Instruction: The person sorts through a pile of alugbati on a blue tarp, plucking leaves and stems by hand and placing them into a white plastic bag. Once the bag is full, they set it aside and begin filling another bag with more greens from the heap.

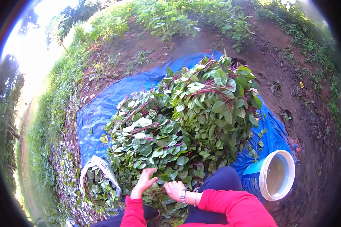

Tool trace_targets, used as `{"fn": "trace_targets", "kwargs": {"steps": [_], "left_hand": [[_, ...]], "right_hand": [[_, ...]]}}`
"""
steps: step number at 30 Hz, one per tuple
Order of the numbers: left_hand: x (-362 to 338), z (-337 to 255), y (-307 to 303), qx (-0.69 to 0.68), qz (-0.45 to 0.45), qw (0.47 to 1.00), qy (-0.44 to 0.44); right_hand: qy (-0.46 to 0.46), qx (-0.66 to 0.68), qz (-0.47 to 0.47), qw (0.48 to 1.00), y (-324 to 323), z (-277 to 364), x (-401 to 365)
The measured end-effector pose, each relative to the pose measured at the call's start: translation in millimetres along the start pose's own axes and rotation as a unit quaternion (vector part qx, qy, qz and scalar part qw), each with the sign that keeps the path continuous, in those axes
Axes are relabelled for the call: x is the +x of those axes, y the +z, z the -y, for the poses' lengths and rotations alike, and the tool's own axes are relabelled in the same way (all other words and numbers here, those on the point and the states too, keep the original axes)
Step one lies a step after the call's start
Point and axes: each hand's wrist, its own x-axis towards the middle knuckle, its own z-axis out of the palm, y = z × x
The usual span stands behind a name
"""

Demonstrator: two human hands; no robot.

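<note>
My left hand (144, 181) is held just above the leaves with its fingers apart and nothing in it. Beside it, my right hand (174, 190) has its fingers curled closed around leafy stems (157, 192) low in front of me; its fingertips are partly hidden. A large heap of leafy greens with purple-red stems, looking like Malabar spinach (151, 140), lies right in front of both hands. Higher at the right, a thick stack of the same greens (216, 102) is piled up, stems and leaves layered together.
A blue tarp (102, 109) lies under the greens. At my right leans a white-rimmed bucket (251, 178) with cloudy liquid. On the left, a whitish sack (102, 164) holds more leaves. Bare soil (276, 83), grass and plants surround the tarp. My knees are close to the heap.
</note>
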Motion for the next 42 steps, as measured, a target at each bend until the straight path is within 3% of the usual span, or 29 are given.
{"fn": "trace_targets", "kwargs": {"steps": [2, 4, 5, 10, 12, 16, 20, 26, 28, 30, 32, 34, 36, 38, 40, 41, 42], "left_hand": [[0.1, -12.6, 24.5, 0.253, -0.016, 0.96, -0.116], [1.7, 8.0, 60.8, 0.346, 0.017, 0.933, -0.099], [4.4, 16.5, 76.2, 0.345, 0.02, 0.932, -0.106], [31.0, 36.5, 97.5, 0.381, -0.028, 0.917, -0.114], [54.1, 53.7, 92.3, 0.388, -0.107, 0.911, -0.089], [89.5, 61.7, 68.8, 0.38, -0.117, 0.913, -0.089], [101.7, 59.7, 53.0, 0.326, -0.072, 0.94, -0.069], [100.0, 11.7, 21.9, 0.267, -0.046, 0.959, -0.086], [90.4, -16.5, 1.2, 0.182, -0.023, 0.979, -0.091], [81.1, -44.7, -24.7, 0.15, -0.01, 0.981, -0.125], [71.9, -54.7, -43.0, 0.035, 0.015, 0.981, -0.19], [61.9, -43.8, -53.7, -0.017, -0.043, 0.987, -0.153], [54.4, -43.8, -76.7, -0.146, -0.011, 0.963, -0.227], [46.5, -16.1, -88.3, -0.195, 0.003, 0.955, -0.224], [45.7, 53.4, -93.8, -0.164, 0.132, 0.96, -0.186], [39.0, 64.8, -87.3, -0.184, 0.079, 0.968, -0.153], [30.2, 66.7, -87.7, -0.213, 0.071, 0.946, -0.232]], "right_hand": [[0.003, 0.002, 0.047, 0.999, 2.0, 0.2, -6.9], [-0.084, -0.084, 0.033, 0.992, -3.3, 0.1, -17.7], [-0.085, -0.104, 0.099, 0.986, -3.5, 1.7, -16.1], [-0.084, -0.041, 0.18, 0.979, -8.4, 1.8, -19.1], [-0.096, -0.023, 0.221, 0.97, -5.6, 0.1, -19.0], [-0.126, -0.025, 0.229, 0.965, -10.7, -2.3, -18.9], [-0.117, -0.03, 0.241, 0.963, -8.2, -2.3, -11.6], [-0.106, -0.004, 0.237, 0.966, -2.4, -6.3, -3.9], [-0.114, -0.04, 0.209, 0.97, 0.9, -8.0, -4.3], [-0.113, -0.048, 0.216, 0.969, -2.4, -8.1, -4.8], [-0.111, -0.05, 0.219, 0.968, 4.3, -9.6, -4.8], [-0.105, -0.042, 0.214, 0.97, 5.7, -10.7, -7.1], [-0.121, -0.04, 0.199, 0.972, 5.4, -12.4, -9.5], [-0.118, -0.029, 0.206, 0.971, -0.6, -10.7, -11.9], [-0.106, 0.009, 0.248, 0.963, -8.6, -9.2, -11.1], [-0.112, 0.019, 0.24, 0.964, -9.6, -9.8, -12.7], [-0.11, 0.035, 0.23, 0.966, -7.3, -10.8, -13.2]]}}
